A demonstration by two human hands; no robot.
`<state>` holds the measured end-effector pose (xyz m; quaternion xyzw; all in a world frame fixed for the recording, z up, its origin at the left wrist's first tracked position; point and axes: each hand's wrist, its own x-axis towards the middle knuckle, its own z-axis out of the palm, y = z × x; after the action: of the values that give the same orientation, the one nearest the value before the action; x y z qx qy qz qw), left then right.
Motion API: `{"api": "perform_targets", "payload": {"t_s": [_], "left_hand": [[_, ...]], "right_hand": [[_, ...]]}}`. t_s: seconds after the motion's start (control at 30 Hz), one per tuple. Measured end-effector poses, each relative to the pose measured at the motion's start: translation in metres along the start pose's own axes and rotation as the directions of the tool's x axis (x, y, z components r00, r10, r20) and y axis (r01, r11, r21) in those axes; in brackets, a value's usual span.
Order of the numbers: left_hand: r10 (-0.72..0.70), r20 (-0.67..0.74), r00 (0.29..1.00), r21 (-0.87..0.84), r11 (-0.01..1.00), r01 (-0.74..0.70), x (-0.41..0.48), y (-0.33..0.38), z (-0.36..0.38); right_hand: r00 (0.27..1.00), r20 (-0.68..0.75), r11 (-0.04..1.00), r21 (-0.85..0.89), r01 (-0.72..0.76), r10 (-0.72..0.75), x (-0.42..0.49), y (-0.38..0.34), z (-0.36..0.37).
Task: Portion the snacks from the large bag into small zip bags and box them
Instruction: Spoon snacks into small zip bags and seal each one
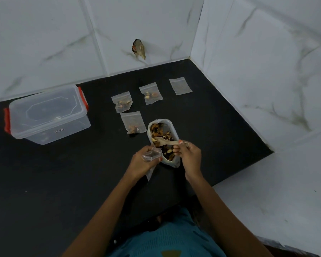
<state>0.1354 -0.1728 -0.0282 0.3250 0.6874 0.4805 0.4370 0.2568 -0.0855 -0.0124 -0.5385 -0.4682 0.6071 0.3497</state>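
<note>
A large open bag [170, 123] of mixed brown snacks stands on the black counter [63, 173]. My right hand [189, 155] grips a pale wooden spoon [165, 141], and the spoon's bowl lies on the snacks inside the bag. Just left of the bag, my left hand [144, 161] holds a small clear zip bag [150, 154] with its mouth open. Three small zip bags with snacks in them lie flat beyond: one [122, 102], another [151, 93] and a third [133, 122]. An empty zip bag [180, 85] lies at the far right.
A clear plastic box [48, 115] with a lid on and red clips stands at the left of the counter. Marbled white tile walls close the back and right side. A scrap of wrapper [139, 48] sticks to the back wall.
</note>
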Motion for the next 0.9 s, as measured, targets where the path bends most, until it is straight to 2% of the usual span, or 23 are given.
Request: {"api": "perform_targets", "payload": {"t_s": [0.17, 0.4, 0.6, 0.9], "left_hand": [[0.012, -0.007, 1.0, -0.003, 1.0, -0.013, 0.001, 0.003, -0.003], [0.02, -0.028, 0.999, 0.036, 0.999, -0.019, -0.001, 0.005, -0.006], [0.022, -0.084, 0.996, 0.052, 0.998, -0.018, -0.006, 0.011, -0.01], [0.084, -0.185, 0.979, 0.104, 0.992, -0.065, 0.001, 0.024, -0.003]], "right_hand": [[0.972, -0.001, 0.935, 0.275, -0.225, 0.235, 0.004, -0.01, -0.009], [0.956, -0.008, 0.895, 0.353, -0.272, 0.294, 0.005, -0.011, -0.015], [0.968, -0.001, 0.903, 0.361, -0.234, 0.251, 0.003, -0.021, -0.022], [0.996, 0.081, 0.964, 0.263, -0.044, 0.023, -0.018, -0.054, -0.026]]}}
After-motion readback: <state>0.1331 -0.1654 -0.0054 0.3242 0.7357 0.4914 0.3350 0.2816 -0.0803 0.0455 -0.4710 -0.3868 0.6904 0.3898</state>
